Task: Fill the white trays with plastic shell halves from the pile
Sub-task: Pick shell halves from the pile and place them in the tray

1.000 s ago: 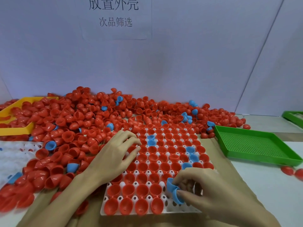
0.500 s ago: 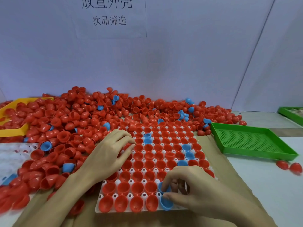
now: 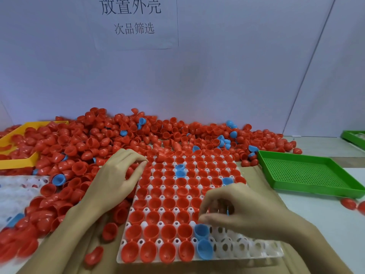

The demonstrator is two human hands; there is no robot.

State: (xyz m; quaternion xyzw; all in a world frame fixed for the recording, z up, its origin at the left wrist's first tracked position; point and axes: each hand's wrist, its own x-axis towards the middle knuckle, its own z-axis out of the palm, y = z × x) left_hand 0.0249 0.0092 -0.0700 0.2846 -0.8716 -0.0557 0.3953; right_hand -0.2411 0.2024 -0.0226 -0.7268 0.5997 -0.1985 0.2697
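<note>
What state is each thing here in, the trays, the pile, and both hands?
White tray: mostly filled, near right cells empty.
Two blue shells: seated in the near rows.
Pile: loose heap of red and blue halves.
Green tray: holds no shells.
Yellow tray: partly buried by the pile.
Left hand: fingers relaxed, at the pile's edge.
Right hand: fingers curled over the tray; contents unclear.

I see the white tray [image 3: 256, 252] at six o'clock, mostly filled with red shell halves, cups up; the pile [image 3: 83, 147] sprawls from nine to twelve.
</note>
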